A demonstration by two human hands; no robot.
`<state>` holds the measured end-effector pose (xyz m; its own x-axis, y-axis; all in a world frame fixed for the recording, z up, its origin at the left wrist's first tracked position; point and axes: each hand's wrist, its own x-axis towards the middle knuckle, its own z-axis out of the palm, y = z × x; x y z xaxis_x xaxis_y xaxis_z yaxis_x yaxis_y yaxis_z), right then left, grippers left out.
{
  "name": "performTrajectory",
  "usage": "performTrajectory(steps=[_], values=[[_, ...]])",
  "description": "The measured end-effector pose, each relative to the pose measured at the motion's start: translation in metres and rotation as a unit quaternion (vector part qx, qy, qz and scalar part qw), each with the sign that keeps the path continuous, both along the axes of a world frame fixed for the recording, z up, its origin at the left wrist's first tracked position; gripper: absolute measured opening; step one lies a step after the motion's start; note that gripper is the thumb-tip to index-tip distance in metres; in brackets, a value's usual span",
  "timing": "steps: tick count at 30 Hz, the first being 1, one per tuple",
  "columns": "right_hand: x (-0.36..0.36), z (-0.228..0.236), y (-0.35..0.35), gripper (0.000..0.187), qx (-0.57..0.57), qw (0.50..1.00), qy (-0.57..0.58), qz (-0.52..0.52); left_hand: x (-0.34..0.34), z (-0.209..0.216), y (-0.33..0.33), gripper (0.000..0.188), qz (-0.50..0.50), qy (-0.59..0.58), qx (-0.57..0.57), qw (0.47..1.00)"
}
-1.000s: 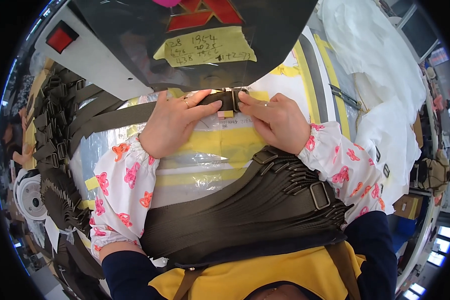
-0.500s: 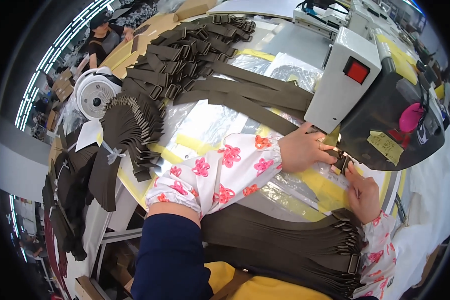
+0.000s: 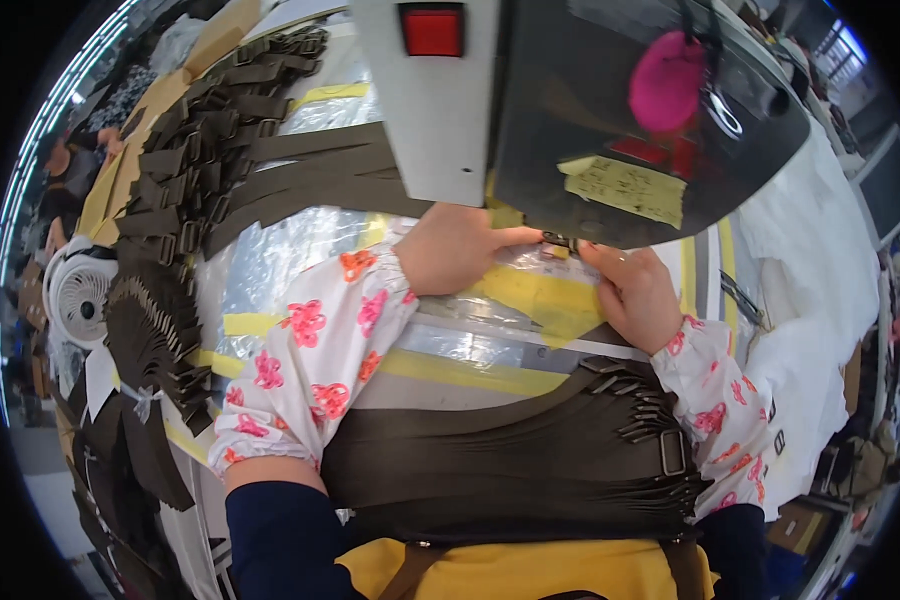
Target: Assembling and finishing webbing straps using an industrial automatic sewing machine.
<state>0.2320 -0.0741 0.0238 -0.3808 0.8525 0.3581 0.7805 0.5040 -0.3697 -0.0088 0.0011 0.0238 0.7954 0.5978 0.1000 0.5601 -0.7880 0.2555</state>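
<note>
Under the dark machine cover, a small metal buckle sits on the end of a dark webbing strap, with a small light-coloured piece just below it. My left hand comes in from the left, its index finger stretched against the buckle's left side; its other fingers are tucked close and partly hidden. From the right, my right hand has its index finger and thumb at the buckle's right end, gripping there. Across my lap lies a thick stack of dark straps with metal buckles at the right end.
A machine with a white column and tinted cover stands over my hands. Piled buckled straps lie at the left, near a white fan and tied strap bundle. White fabric drapes at right, beside tweezers-like tool.
My view has swung right and nearer the machine, so everything appears further left. Both hands remain at the buckle; the left index finger now points straight at it, and the right hand sits closer in.
</note>
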Motion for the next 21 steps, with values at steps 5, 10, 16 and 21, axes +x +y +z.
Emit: performTrajectory(steps=[5,10,16,21], values=[[-0.001,-0.005,0.003,0.034,0.019,1.000,-0.011,0.000,-0.002,-0.001,-0.007,0.036,0.010,-0.059,-0.033,0.998],[0.001,-0.007,0.000,0.028,0.014,1.000,-0.020,-0.006,0.006,0.003,-0.015,0.034,-0.028,-0.021,0.095,0.995],[-0.008,0.008,-0.010,0.030,-0.021,0.999,-0.046,0.014,0.012,0.017,-0.031,0.035,-0.132,-0.088,0.154,0.975],[-0.012,0.005,-0.014,0.029,0.010,0.998,-0.046,0.031,0.011,0.020,-0.029,0.032,-0.127,0.001,0.175,0.976]])
